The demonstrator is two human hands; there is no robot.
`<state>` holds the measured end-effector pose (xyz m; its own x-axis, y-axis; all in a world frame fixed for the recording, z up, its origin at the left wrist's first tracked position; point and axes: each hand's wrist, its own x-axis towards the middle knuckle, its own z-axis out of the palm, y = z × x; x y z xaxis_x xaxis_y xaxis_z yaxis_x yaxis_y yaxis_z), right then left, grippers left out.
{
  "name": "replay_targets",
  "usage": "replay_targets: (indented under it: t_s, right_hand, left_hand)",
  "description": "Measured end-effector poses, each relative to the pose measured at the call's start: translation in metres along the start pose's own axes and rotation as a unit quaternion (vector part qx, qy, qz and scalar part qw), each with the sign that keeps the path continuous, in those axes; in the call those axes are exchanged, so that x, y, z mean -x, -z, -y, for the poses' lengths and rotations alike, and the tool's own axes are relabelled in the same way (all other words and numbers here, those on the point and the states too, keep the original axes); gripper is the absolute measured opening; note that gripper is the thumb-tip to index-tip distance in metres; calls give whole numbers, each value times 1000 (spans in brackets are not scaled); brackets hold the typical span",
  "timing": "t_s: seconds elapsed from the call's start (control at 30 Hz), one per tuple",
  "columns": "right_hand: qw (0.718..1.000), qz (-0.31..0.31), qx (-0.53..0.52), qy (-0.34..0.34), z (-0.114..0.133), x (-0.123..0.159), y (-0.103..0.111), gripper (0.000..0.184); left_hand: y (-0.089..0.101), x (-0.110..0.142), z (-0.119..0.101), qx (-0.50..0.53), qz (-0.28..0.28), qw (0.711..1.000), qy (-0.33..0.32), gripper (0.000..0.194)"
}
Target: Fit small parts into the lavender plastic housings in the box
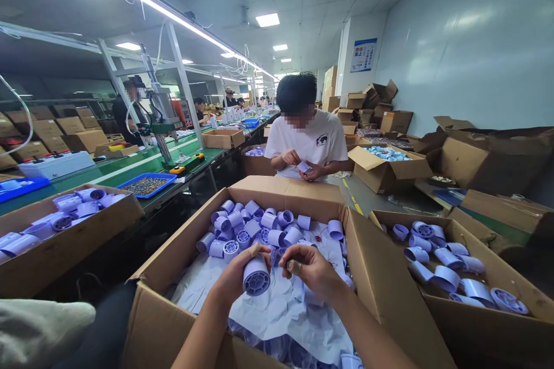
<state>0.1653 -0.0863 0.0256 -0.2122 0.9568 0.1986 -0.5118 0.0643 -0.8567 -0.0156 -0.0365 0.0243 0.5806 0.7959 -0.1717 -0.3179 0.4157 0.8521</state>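
My left hand (242, 271) is wrapped round a lilac plastic cylinder (256, 278), its spoked end turned toward me. Just right of it, my right hand (309, 265) has thumb and fingers pinched together; whatever sits between the fingertips is too small and dark to name. Both hands are over a large open cardboard box (168, 253). In its far half lies a heap of similar lilac cylinders (251, 222), some showing spoked ends, others their smooth sides. A crumpled white sheet (277, 305) spreads beneath my hands, with more cylinders partly covered under its near edge.
Opposite me a co-worker (309, 138) in a white T-shirt holds a lilac part. Boxes of lilac cylinders stand at the right (476, 294) and left (73, 242). A blue tray (149, 184) of small parts rests on the green bench (190, 158).
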Motion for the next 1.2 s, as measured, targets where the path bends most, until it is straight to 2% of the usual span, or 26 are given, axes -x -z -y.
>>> replay_targets:
  t_s: [0.13, 0.23, 0.47, 0.53, 0.6, 0.67, 0.73, 0.8, 0.83, 0.9, 1.1, 1.2]
  right_hand:
    - [994, -87, -62, 37, 5, -3, 1, 26]
    - [988, -123, -87, 25, 0, -6, 0, 29]
    - [989, -114, -93, -12, -17, -9, -13, 33]
    - [989, -114, -91, -4, -18, -8, -15, 32]
    - [989, -122, -80, 5, -17, -8, -14, 32]
    - [989, -131, -65, 15, -15, -8, -12, 31]
    - [989, -136, -50, 26, -14, -8, -8, 32]
    - [990, -136, -34, 37, -11, -7, -4, 31]
    - [990, -135, -26, 41, -10, -7, -2, 31]
    - [990, -135, -10, 46, -7, -6, 0, 30]
    - [987, -148, 33, 53, 2, 1, 1, 35]
    - [986, -125, 93, 64, 5, 7, -2, 33]
  left_hand:
    - [-3, -2, 1, -14, -56, 998, 5, 48]
    - [-6, -5, 3, 0, -55, 998, -7, 53]
    - [-9, -1, 8, 30, 12, 999, -23, 47]
    - [-9, -2, 9, 2, 2, 1000, -28, 51]
    - [-9, -4, 9, -47, -54, 996, -53, 54]
    - [-9, -7, 9, -115, -139, 978, -103, 53]
    - [-10, -10, 8, -196, -217, 941, -173, 51]
    - [-11, -10, 7, -261, -260, 898, -243, 47]
    - [-12, -10, 7, -276, -268, 882, -270, 46]
    - [-12, -9, 8, -276, -272, 871, -303, 48]
    - [-7, -10, 12, -311, -263, 852, -330, 46]
    - [-5, -11, 13, -316, -248, 854, -331, 50]
